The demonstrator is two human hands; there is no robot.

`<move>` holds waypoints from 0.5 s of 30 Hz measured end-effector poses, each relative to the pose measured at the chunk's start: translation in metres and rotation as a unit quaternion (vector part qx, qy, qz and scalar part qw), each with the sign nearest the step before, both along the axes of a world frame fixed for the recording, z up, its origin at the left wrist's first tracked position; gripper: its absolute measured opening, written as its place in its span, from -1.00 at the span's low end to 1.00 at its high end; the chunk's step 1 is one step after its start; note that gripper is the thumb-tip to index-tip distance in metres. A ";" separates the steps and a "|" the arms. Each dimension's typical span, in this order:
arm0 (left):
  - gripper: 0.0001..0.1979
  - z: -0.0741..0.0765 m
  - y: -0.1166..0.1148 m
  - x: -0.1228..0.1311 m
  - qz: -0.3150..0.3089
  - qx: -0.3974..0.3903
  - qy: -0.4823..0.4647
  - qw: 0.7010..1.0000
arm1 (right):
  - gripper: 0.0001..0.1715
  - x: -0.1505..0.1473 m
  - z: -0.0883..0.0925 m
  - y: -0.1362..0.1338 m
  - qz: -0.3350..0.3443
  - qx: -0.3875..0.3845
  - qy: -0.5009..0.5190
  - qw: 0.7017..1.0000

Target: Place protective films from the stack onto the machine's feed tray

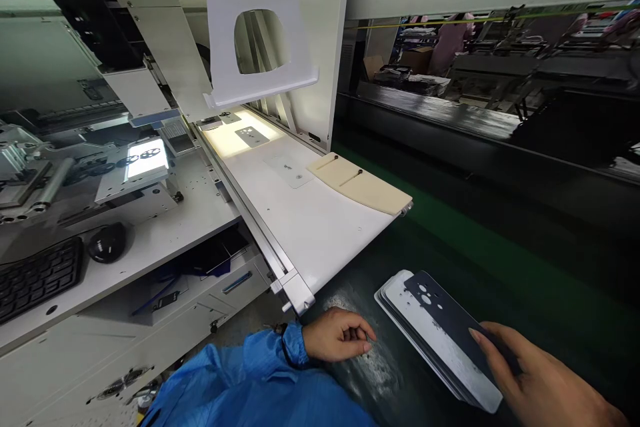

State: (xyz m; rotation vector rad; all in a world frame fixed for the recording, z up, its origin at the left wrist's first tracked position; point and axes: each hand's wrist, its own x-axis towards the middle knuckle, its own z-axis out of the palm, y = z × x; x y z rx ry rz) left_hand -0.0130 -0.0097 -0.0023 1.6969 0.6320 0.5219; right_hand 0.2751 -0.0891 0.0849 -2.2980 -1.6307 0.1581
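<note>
My right hand [540, 373] grips the lower end of a dark phone back panel [450, 317], thumb on top and fingers along its far edge. The panel has round camera holes at its upper end. It lies at a slight angle over a stack of pale, rounded-corner panels [415, 330] on a dark green surface. To the left of the stack, my left hand [337, 335] hovers above that surface, loosely curled, with no object visible in it. A blue sleeve covers the left arm.
A white conveyor belt [300, 233] runs ahead, carrying a clear panel [289, 170] and, on its lit part, a dark panel [251, 136]. A cream guide plate [360, 183] overhangs its right side. A mouse [107, 243] and keyboard [43, 277] sit left.
</note>
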 end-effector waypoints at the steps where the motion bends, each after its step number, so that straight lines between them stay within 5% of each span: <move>1: -0.75 0.001 0.000 0.000 0.000 -0.001 0.000 1.000 | -0.08 -0.001 0.002 0.000 -0.011 -0.011 0.021 1.000; 11: -0.76 0.003 0.001 0.000 -0.005 -0.007 -0.009 1.000 | -0.11 -0.004 0.015 0.004 -0.044 -0.030 0.069 0.996; 15: -0.76 0.005 0.001 0.000 -0.009 -0.017 -0.003 1.000 | -0.24 -0.001 0.014 0.001 -0.019 0.021 0.045 0.999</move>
